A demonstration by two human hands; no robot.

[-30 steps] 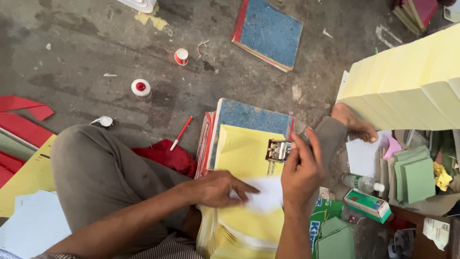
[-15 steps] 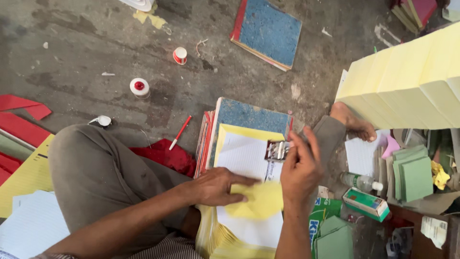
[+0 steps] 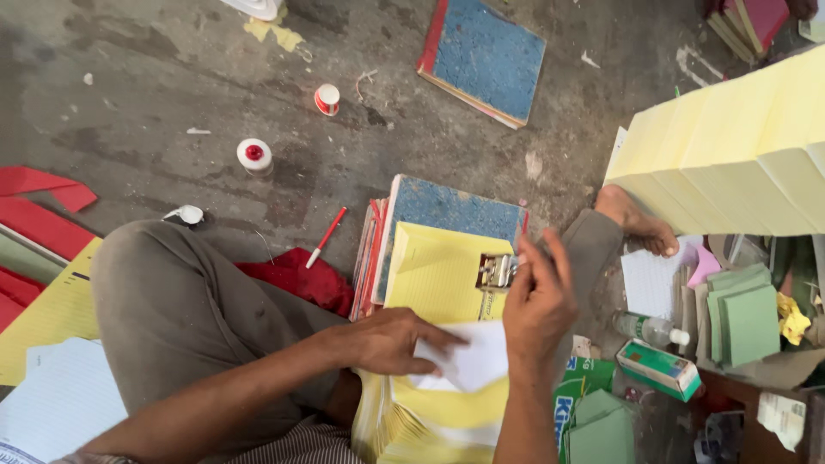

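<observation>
Head view looks down on someone sitting on a rough grey floor with a thick pad of yellow ruled sheets (image 3: 434,279) in front of them. That pad lies on a blue-covered board (image 3: 447,206) between the knees, and a metal binder clip (image 3: 496,271) bites its right edge. A white sheet (image 3: 468,365) is lifted and folding over at the middle of the pad. Left hand (image 3: 391,342) rests flat, fingers spread, pressing on the white sheet's left part. Right hand (image 3: 540,301) is raised just beside the clip, fingers drawn together at the tips near it; whether they actually pinch the clip or a paper edge I cannot tell.

Beside the left knee lie a red pen (image 3: 326,237) and a red cloth (image 3: 296,279). Farther out on the floor stand two small white bottles with red caps (image 3: 255,156), and a second blue-covered book (image 3: 488,58). To the right rises a tall stack of pale yellow paper (image 3: 730,150), with green pads (image 3: 746,318) and a plastic bottle (image 3: 646,328) below it.
</observation>
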